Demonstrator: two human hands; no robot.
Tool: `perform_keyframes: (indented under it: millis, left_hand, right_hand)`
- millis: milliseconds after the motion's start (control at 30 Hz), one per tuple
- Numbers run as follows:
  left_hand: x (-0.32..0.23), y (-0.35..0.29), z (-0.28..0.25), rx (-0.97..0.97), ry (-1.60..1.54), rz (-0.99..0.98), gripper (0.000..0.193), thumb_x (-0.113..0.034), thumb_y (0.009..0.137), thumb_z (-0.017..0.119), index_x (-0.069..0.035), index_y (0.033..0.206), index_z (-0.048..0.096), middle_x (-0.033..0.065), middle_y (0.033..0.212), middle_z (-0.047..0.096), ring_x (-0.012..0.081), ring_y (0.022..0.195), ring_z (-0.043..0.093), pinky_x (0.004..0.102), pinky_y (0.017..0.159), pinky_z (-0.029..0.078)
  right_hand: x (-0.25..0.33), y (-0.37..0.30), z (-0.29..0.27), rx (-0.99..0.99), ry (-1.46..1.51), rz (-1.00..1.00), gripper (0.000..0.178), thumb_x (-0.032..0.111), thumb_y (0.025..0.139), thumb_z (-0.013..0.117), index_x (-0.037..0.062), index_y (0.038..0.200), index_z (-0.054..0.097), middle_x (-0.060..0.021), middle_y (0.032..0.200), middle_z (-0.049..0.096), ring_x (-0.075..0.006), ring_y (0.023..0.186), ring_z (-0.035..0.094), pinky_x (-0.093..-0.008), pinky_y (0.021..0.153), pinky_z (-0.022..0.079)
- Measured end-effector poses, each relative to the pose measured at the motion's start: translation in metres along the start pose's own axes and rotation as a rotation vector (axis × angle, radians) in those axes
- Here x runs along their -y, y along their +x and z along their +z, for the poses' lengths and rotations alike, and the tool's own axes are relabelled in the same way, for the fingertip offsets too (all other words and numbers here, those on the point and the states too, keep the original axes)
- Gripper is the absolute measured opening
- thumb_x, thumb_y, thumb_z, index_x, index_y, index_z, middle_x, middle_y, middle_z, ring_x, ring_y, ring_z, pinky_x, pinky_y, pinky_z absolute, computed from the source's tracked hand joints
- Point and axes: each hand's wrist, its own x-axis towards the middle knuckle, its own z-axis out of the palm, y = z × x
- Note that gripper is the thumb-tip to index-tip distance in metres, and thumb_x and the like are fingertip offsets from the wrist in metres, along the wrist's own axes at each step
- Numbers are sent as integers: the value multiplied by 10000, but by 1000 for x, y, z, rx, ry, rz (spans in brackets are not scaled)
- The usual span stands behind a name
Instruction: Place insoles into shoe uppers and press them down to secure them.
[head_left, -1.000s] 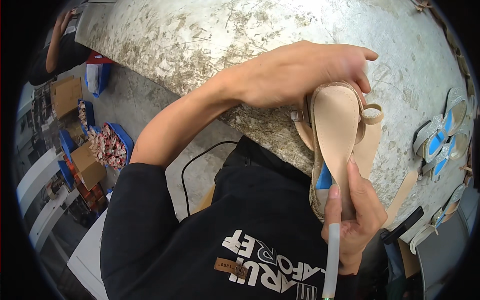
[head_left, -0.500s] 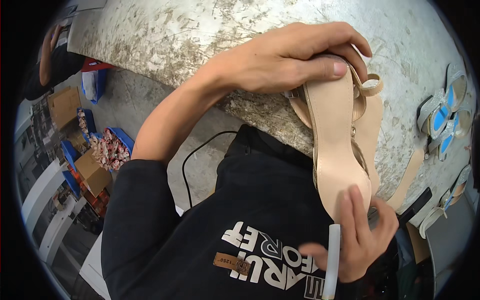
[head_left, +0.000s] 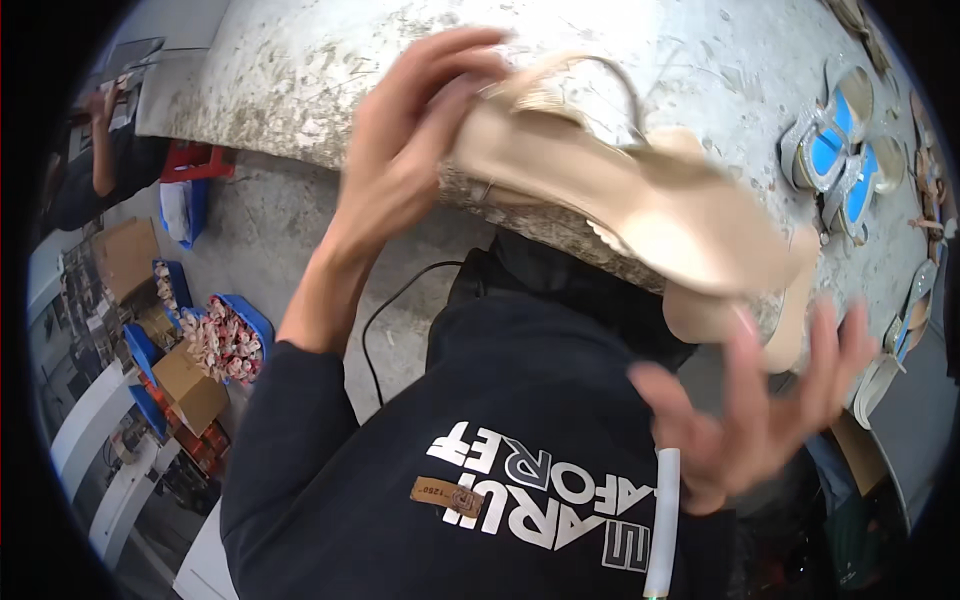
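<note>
We see the left hand [head_left: 398,150] at the upper middle, its thumb and curled fingers clamped on the heel end of a beige sandal [head_left: 610,195]; the fingertips are smeared by motion, so we cannot make out exactly how they meet the sole. The sandal lies slantwise over the near edge of the worn workbench [head_left: 270,90], its toe end toward the right, with a strap loop [head_left: 600,62] blurred above it. The right hand [head_left: 765,405] is near the toe end, its fingers spread apart and holding nothing that we can distinguish (their tips dissolve into blur, and we cannot tell whether any of them touches beige material). Below the toe end, a rounded beige piece [head_left: 700,320] is partly covered by the sandal; a narrow beige strip [head_left: 795,305] shows just beside it. A whitish tube [head_left: 663,515] rises before the right wrist, hiding part of it, and is cut off by the lower edge. At right we note silver sandals [head_left: 828,135] with blue insoles, crowded so that their outlines merge. At far left, a co-worker's arm [head_left: 103,160] appears, the hand too small and indistinct to read.
</note>
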Motion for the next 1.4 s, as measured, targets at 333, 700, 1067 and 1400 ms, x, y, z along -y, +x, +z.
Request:
perform_keyframes:
  millis: [333,700,1067,1400]
  left_hand:
    - [-45,-66,34,-143,306,-120,455,-182,1069,543,16,674,654,39,601,581,95,569,578,286,521,443]
    - [-17,63,33,447,85,512,680,-6,799,834,-20,1412,540,139,1211,709,261,1083,707,396,971,583]
    - [14,106,35,275,31,48,590,-105,829,844,-21,1352,585,148,1257,659,286,1170,630,414,1105,486]
    - [44,125,26,312,81,212,393,-75,1008,474,-87,1359,651,114,1439,603,300,1463,415,447,1263,261]
  right_hand:
    - [11,20,75,196,309,-82,626,165,798,725,-146,1312,548,-304,1412,531,-445,1342,506,-529,1112,394]
    - [22,66,97,298,382,221,869,522,806,773,-32,1418,503,-215,1459,512,-382,1383,445,-511,1045,341]
    - [33,90,47,144,330,34,588,274,832,755,-80,1274,598,-212,1313,612,-341,1343,505,-558,1179,260]
    - [34,104,105,211,211,209,841,567,872,646,-94,1376,521,-251,1451,513,-387,1449,383,-634,1228,115]
